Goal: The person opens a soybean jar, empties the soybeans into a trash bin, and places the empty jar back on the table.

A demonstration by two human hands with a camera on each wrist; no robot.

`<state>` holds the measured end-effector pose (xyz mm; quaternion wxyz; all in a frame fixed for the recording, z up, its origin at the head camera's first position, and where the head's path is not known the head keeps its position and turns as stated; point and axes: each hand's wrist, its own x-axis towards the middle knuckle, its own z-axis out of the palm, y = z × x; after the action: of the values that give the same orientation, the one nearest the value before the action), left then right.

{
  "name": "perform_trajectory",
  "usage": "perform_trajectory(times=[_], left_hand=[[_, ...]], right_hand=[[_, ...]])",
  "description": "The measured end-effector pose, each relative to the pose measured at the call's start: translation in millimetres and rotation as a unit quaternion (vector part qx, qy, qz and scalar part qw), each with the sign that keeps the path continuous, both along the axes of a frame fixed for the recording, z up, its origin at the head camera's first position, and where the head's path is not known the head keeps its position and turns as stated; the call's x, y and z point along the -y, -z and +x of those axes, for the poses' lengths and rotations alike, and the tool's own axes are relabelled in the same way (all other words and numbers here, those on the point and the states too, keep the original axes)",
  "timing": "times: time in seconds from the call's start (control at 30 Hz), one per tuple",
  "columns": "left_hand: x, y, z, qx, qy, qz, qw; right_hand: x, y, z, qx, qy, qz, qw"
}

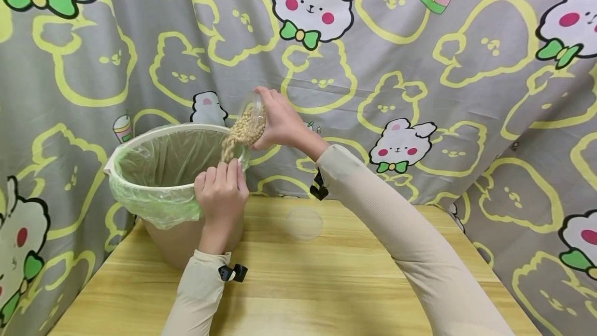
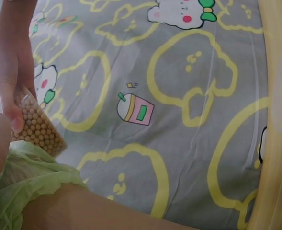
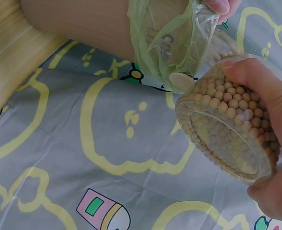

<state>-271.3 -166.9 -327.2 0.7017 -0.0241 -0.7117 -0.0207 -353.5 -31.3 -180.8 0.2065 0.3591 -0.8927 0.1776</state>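
My right hand [image 1: 284,123] grips a clear plastic jar [image 3: 217,136] of soybeans [image 3: 241,98], tilted mouth-down to the left. Beans run from its mouth in a stream over the right side of a beige trash bin [image 1: 172,242]. A thin green garbage bag [image 1: 154,209] lines the bin and folds over its rim. With fingers curled over the rim's near right part, my left hand [image 1: 221,193] holds the bin and bag just below the stream. The bin's bottom inside is hidden from the head view.
A clear round lid [image 1: 303,223] lies flat on the wooden table [image 1: 326,274], right of the bin. Behind the table and along both sides hangs a grey curtain [image 1: 401,92] with cartoon rabbits and yellow outlines.
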Motion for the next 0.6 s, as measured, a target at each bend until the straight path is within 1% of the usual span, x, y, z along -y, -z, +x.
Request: perform_trajectory(times=[0.37, 0.6], left_hand=[[1.4, 0.7, -1.7, 0.004, 0.000, -0.002, 1.0000], [1.7, 1.3, -1.7, 0.000, -0.003, -0.002, 1.0000]], right_hand=[[4.1, -1.9, -1.5, -0.030, -0.001, 0.023, 0.999], [5.5, -3.8, -2.3, -0.040, 0.000, 0.038, 0.998]])
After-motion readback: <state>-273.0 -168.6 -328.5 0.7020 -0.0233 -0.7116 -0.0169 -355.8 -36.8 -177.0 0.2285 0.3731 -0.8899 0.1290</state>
